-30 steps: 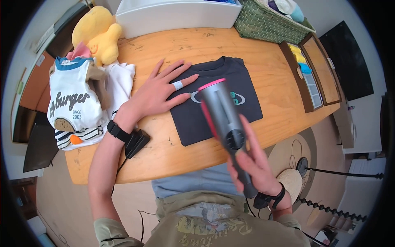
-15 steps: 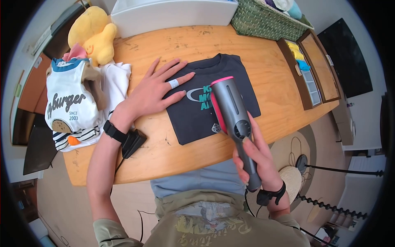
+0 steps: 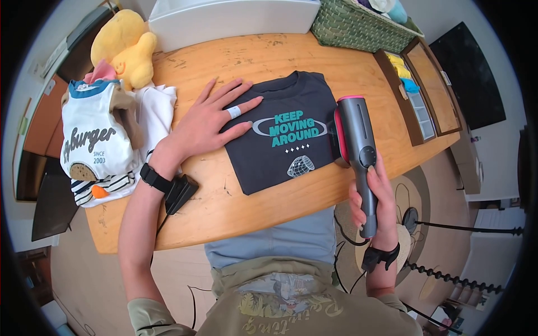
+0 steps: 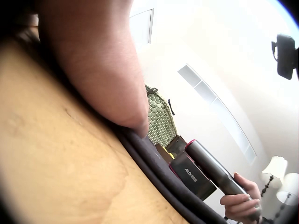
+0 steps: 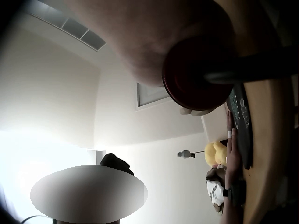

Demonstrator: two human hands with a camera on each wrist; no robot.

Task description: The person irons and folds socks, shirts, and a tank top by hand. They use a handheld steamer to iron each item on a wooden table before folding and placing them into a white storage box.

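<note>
A folded dark T-shirt (image 3: 252, 159) with green lettering lies on the wooden table (image 3: 213, 201). The left hand (image 3: 204, 123) rests on its left edge, fingers spread and fairly straight. In the right hand (image 3: 378, 199) is the handle of a grey and pink handheld steamer (image 3: 358, 129), its head upright at the shirt's right edge; whether it touches the cloth is unclear. In the left wrist view the steamer (image 4: 210, 163) shows beside the dark cloth (image 4: 154, 172), gripped by the right hand (image 4: 243, 203). The steamer's round base (image 5: 191, 79) fills much of the right wrist view.
Clothes (image 3: 95, 134) and a yellow plush toy (image 3: 126, 47) lie at the left. A white bin (image 3: 232, 25) and a green woven basket (image 3: 358, 28) stand at the back. An open compartment box (image 3: 414, 109) is at the right. A cord hangs below the steamer.
The right hand has moved the steamer rightward from over the shirt's middle to its right edge, uncovering the lettering. The left hand has stayed on the shirt.
</note>
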